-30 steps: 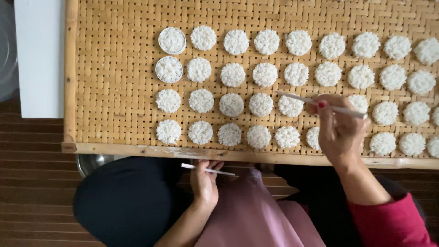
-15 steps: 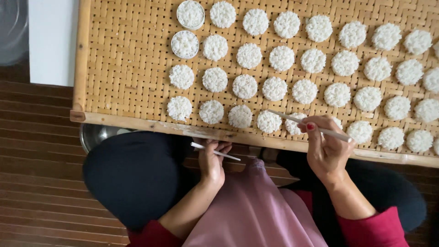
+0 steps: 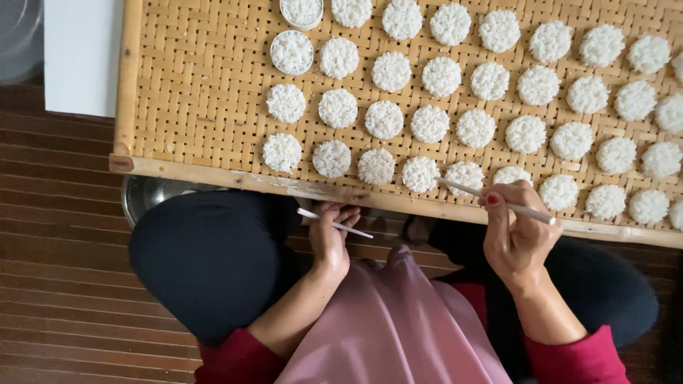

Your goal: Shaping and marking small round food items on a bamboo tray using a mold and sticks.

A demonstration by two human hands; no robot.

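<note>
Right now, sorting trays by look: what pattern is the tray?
Tan woven basketweave tray, head view.

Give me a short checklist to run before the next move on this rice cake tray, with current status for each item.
1. Right hand grips a white stick: ok.
2. Stick tip rests at a front-row rice cake: ok.
3. Left hand holds a second stick, off the woven tray: ok.
4. Cakes lie apart in rows: ok.
5. Two far cakes sit in ring moulds: ok.
6. Cake firmness: cannot tell.

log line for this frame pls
left hand: holds thin white stick, below tray edge | right hand: holds white stick, tip by rice cake | woven bamboo tray: rows of round rice cakes
</note>
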